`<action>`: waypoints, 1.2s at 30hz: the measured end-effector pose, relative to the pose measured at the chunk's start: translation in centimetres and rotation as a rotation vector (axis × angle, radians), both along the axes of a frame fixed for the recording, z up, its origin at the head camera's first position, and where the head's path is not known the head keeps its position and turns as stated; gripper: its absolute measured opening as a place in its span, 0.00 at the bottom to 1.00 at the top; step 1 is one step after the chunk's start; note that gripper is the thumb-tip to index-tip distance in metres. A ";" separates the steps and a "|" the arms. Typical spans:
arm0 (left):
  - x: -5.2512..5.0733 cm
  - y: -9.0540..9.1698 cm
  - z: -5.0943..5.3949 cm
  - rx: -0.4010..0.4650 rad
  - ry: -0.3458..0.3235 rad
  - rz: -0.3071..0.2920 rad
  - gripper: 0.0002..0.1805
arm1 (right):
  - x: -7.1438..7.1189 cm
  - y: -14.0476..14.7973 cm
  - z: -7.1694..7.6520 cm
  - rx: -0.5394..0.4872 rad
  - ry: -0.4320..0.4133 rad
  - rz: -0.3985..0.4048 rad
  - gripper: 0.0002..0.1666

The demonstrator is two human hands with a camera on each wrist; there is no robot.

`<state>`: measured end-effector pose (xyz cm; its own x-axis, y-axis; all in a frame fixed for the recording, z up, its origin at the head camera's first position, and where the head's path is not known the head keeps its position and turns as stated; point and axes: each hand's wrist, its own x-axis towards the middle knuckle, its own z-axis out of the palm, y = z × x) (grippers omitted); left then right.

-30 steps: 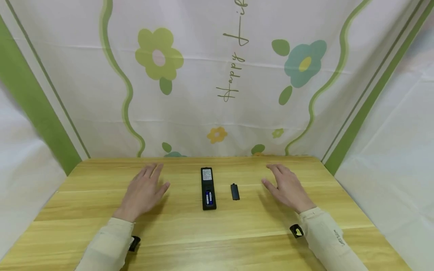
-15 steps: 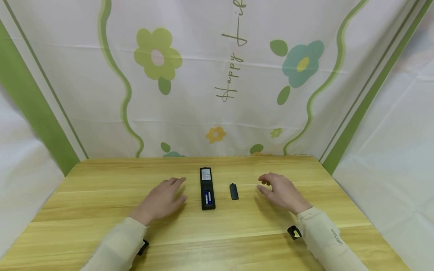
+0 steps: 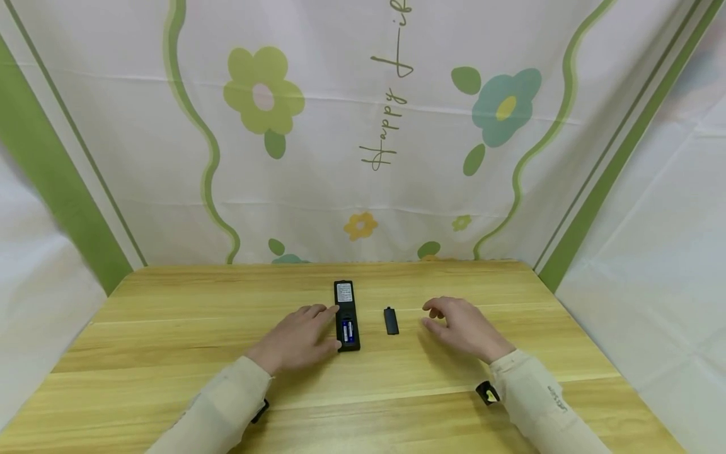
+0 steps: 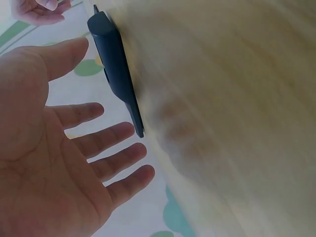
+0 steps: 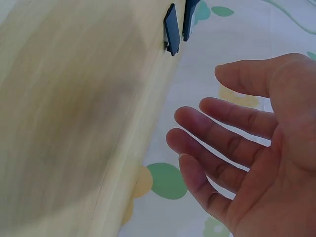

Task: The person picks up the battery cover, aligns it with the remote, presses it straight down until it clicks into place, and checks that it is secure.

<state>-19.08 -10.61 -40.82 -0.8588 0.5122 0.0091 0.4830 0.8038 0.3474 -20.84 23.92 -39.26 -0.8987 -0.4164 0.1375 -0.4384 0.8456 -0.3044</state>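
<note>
A black remote control lies back side up on the table, its battery bay uncovered with two blue-and-white batteries inside. My left hand is at the remote's left edge, thumb and fingers spread; whether they touch it I cannot tell. In the left wrist view the remote shows side-on beyond the extended fingers. To the right of the remote lies its small black battery cover. My right hand hovers right of that cover with loosely bent fingers and nothing in them; the right wrist view shows the cover apart from it.
The wooden table runs back to a white curtain printed with flowers and lettering. Black wrist devices show under both sleeves, one at the right cuff. White cloth hangs at the sides.
My left hand has moved right, from well clear of the remote to its left edge. The right hand has shifted slightly left, its fingers bending more. The remote and cover stay put.
</note>
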 end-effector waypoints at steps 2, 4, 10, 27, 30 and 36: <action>0.0 0.2 -0.1 -0.007 -0.009 0.001 0.38 | 0.1 -0.1 -0.1 0.006 -0.002 0.006 0.16; 0.0 0.4 -0.1 -0.012 -0.022 0.004 0.39 | 0.1 -0.3 -0.2 0.008 -0.002 0.013 0.16; 0.1 0.7 -0.2 -0.008 -0.068 0.017 0.40 | 0.1 -0.9 -0.4 0.015 -0.017 0.035 0.17; -0.4 1.0 -0.4 -0.014 -0.098 0.030 0.39 | -1.3 -2.2 -0.9 0.019 -0.086 0.101 0.26; -0.4 1.0 -0.4 -0.001 -0.106 0.035 0.39 | -1.7 -2.5 -1.0 0.030 -0.107 0.090 0.31; -0.5 1.0 -0.4 0.011 -0.124 0.044 0.39 | -2.4 -3.0 -1.2 0.040 -0.177 0.053 0.40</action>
